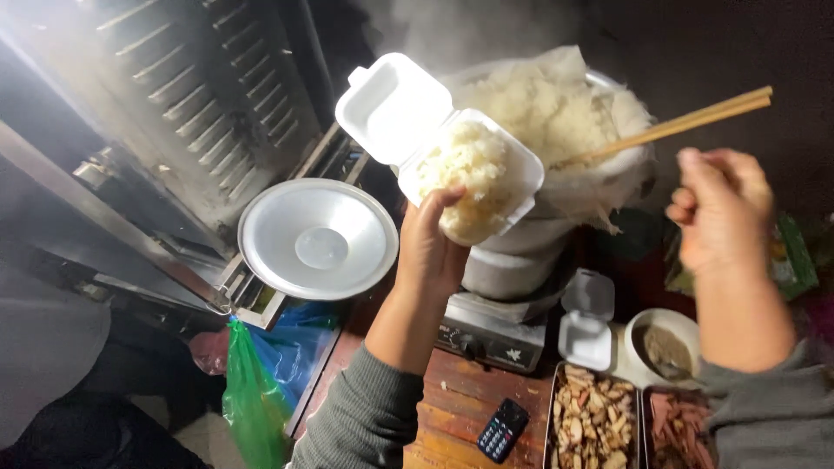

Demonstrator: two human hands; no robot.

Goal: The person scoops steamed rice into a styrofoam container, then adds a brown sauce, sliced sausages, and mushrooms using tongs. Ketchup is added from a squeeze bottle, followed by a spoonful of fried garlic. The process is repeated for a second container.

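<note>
Head view: phone [501,429], meat trays [593,423] below hands.

**Boxes, bags and a small screen**

My left hand [427,247] holds an open white foam box [434,139]. A smaller white box [587,320] stands on the table. Green bag [250,399] and blue bag [295,343] hang left. Black phone [502,429] lies below, its screen dark.

Single head-worn view, steeply downward, close over both hands and the wooden table [452,408]
</note>
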